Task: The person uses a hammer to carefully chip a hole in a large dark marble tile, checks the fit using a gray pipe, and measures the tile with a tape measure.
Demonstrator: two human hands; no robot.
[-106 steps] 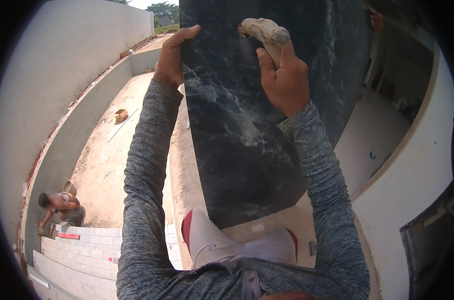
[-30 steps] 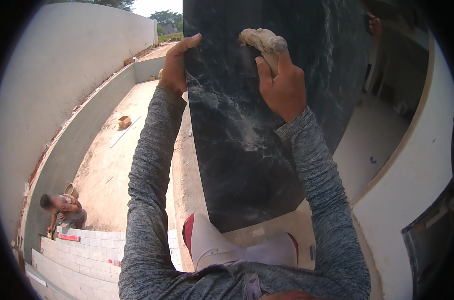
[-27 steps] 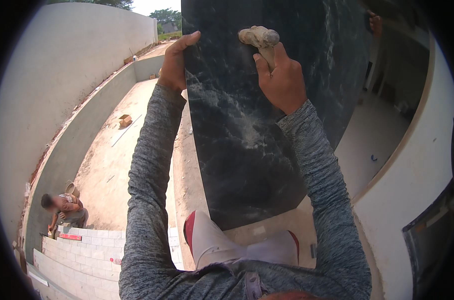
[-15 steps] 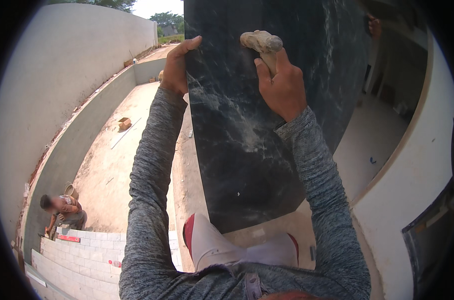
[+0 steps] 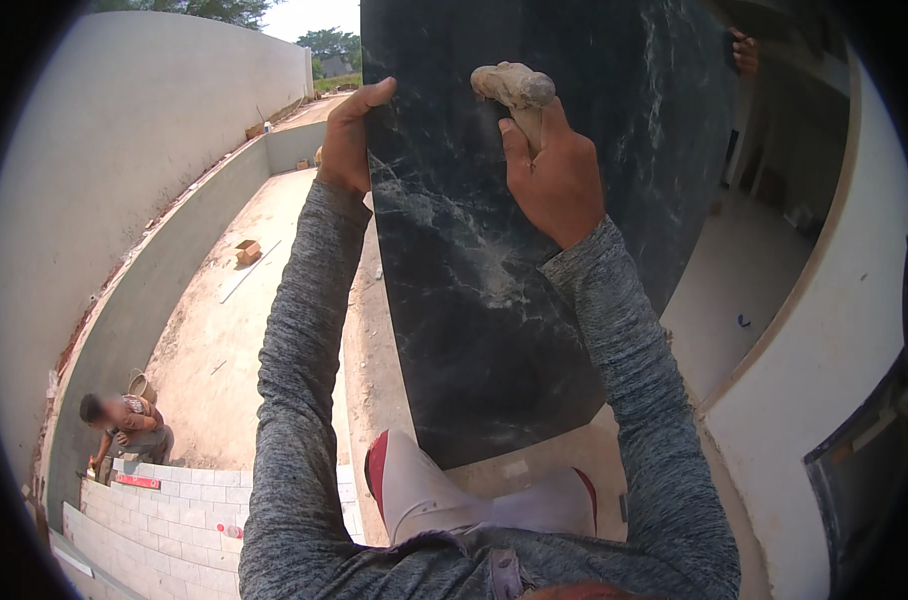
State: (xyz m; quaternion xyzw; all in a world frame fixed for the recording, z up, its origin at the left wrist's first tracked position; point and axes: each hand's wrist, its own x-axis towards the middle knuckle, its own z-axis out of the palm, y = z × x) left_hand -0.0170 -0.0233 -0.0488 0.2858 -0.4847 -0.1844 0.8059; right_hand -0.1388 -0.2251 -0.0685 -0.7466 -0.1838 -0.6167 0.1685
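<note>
The tall black stone slab with white veining [image 5: 534,260] stands upright before the person. The left hand [image 5: 349,140] clamps its left edge; the right hand [image 5: 554,175] presses a crumpled beige rag [image 5: 516,88] against its face. Best, I think, to rub firmly while the left hand steadies.

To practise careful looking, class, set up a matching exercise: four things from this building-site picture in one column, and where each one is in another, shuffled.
Things:
1. large black marbled stone slab
2. lumpy beige rag
3. left hand
4. crouching person

Places:
A. down by the pale tiled floor, lower left
B. gripping the slab's left edge
C. standing upright, held in front of the wearer
D. in the right hand, against the slab's face

Pairs: 1-C, 2-D, 3-B, 4-A
</note>
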